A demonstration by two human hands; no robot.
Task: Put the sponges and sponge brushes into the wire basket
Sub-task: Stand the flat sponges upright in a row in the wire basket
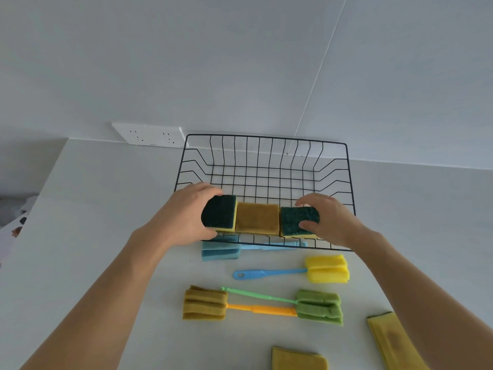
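A black wire basket (pixel 266 145) stands at the back of the white counter. Over its near edge, three sponges are pressed side by side between my hands. My left hand (pixel 186 217) grips the left green-topped sponge (pixel 220 213). A brown sponge (pixel 257 218) sits in the middle. My right hand (pixel 333 220) grips the right green-topped sponge (pixel 297 220). On the counter in front lie a blue sponge brush (pixel 221 251), a yellow-headed brush with a blue handle (pixel 326 268), a green brush (pixel 318 307) and a brown brush with an orange handle (pixel 205 303).
Two flat yellow sponges lie near the front: one at the bottom edge (pixel 298 359), one at the right (pixel 392 340). A white socket plate (pixel 149 136) is on the wall left of the basket. The counter's left edge drops off at the far left.
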